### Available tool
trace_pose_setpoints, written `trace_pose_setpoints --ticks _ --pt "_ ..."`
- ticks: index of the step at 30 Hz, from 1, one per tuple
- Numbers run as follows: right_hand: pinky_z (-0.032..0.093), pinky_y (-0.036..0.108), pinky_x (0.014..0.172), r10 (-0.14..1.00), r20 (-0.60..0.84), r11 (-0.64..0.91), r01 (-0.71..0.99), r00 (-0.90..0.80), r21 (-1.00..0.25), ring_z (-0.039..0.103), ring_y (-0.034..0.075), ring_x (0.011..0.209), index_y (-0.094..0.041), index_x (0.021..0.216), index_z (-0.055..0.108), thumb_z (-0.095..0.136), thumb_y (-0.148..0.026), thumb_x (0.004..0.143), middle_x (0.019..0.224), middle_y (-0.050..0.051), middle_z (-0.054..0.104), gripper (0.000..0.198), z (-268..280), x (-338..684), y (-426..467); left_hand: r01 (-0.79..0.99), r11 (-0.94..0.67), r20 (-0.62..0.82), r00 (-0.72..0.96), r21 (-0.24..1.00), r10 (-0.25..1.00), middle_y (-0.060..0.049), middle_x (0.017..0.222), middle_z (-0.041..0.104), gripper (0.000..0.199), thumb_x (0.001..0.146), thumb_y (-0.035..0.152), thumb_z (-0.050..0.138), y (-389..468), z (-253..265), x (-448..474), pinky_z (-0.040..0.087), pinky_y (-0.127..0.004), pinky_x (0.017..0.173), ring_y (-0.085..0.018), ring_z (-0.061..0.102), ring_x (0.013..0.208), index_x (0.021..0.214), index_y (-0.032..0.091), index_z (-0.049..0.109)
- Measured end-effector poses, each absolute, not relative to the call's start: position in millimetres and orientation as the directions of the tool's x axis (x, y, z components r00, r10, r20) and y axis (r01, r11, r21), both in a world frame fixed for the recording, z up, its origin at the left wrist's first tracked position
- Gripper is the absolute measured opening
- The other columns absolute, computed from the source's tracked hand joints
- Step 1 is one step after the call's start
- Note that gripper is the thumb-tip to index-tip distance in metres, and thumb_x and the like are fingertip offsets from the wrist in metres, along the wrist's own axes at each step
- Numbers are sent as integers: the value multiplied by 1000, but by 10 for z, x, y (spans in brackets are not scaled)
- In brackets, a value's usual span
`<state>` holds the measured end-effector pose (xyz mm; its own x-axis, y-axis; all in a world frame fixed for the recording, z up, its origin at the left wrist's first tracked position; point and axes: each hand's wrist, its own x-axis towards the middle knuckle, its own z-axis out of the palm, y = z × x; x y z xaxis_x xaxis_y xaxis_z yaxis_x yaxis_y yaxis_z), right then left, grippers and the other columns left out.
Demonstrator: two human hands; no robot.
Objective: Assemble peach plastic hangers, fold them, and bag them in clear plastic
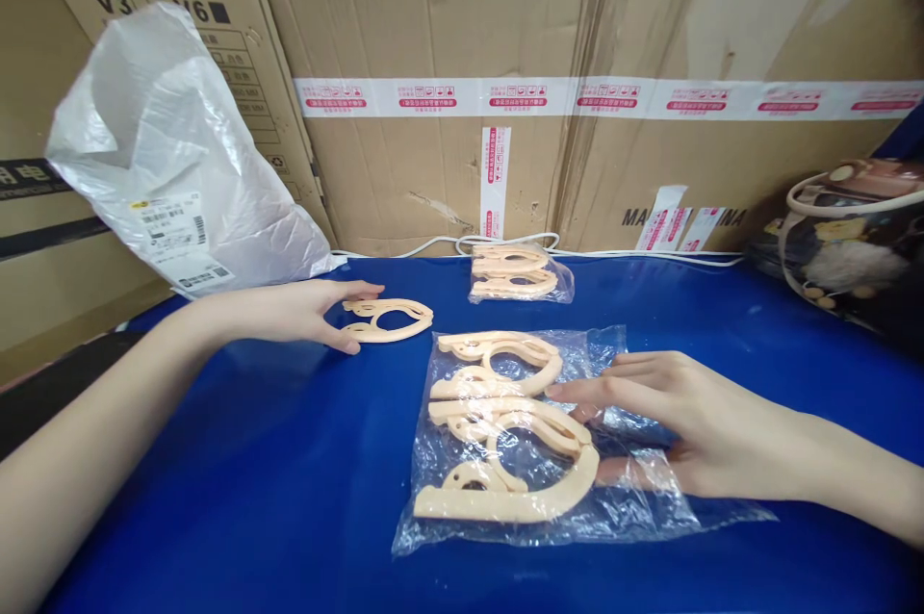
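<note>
My left hand [321,311] reaches to a loose beige folding hanger [400,335] lying folded flat on the blue table. Thumb and fingers are around the hanger's left end. In front of me lies a clear plastic bag [635,513] with two folded beige hangers [570,489] side by side in it. My right hand [671,422] is at the bag's right end, its fingers and thumb bent around the plastic by the hangers' curved ends. Whether some fingertips are inside the bag, I cannot tell.
Farther back lies another small clear bag [567,285] of beige hangers. A white cable [433,243] runs along the cardboard boxes [433,27] behind the table. A white mailing bag [180,142] with labels stands at the left. A dark bag with a pale handle [815,210] stands at the right.
</note>
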<state>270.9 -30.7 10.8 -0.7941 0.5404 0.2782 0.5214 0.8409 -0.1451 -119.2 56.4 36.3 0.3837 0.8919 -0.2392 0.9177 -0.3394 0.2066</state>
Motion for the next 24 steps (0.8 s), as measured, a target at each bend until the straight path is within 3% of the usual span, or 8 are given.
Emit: trace_pose_setpoints --ticks 3,5,10,13,16,18,20,24 --pt "51 26 72 520 177 849 484 -835 -212 66 17 80 -29 140 43 63 -29 87 92 0 71 57 132 2727 -300 933 -311 -229 348 182 909 -12 149 42 86 73 56 64 581 360 -1133 35 -36 110 -30 43 134 143 13 41" --pt "51 28 71 556 161 829 529 -815 -182 66 18 79 -30 144 36 61 -28 88 92 0 70 62 151 2775 -262 945 -287 -183 314 156 932 -14 145 47 85 71 59 64 578 363 -1090 39 -37 106 -33 49 128 140 12 45" --pt "50 36 68 699 302 685 728 -648 -24 63 22 74 -29 142 39 44 -28 94 86 2 69 49 173 2939 -64 930 -351 66 346 104 936 -13 128 60 69 75 58 60 494 423 -950 46 -40 95 -33 59 111 128 14 54" --pt "51 37 72 741 433 623 767 -514 -155 64 23 83 -26 128 52 49 -36 93 96 5 68 36 180 2926 -13 883 -464 267 431 72 862 -11 124 61 61 76 55 61 368 460 -781 45 -42 93 -32 59 108 124 18 55" --pt "53 34 74 762 485 618 706 -429 -347 63 21 90 -27 128 50 54 -41 92 111 5 64 39 174 2823 -70 787 -616 441 542 32 715 -9 124 58 56 79 47 62 176 429 -533 44 -41 91 -28 57 108 126 20 51" --pt "53 36 84 719 516 675 646 -465 -358 61 22 102 -29 138 40 60 -43 89 127 6 57 55 160 2747 -140 686 -727 495 623 27 606 -9 129 55 56 80 39 63 33 365 -357 43 -38 93 -26 54 115 129 19 46" --pt "48 39 98 624 542 764 582 -563 -276 53 26 120 -30 144 32 67 -45 83 142 8 46 72 146 2686 -212 602 -798 515 677 24 526 -9 132 53 58 80 34 63 -101 285 -202 41 -36 96 -24 51 119 132 19 43" --pt "41 35 107 511 536 841 519 -672 -151 43 23 132 -28 144 32 70 -42 82 143 7 45 74 143 2612 -328 525 -850 570 687 41 451 -10 131 53 61 79 33 65 -288 163 -8 42 -35 94 -24 51 117 133 17 41"
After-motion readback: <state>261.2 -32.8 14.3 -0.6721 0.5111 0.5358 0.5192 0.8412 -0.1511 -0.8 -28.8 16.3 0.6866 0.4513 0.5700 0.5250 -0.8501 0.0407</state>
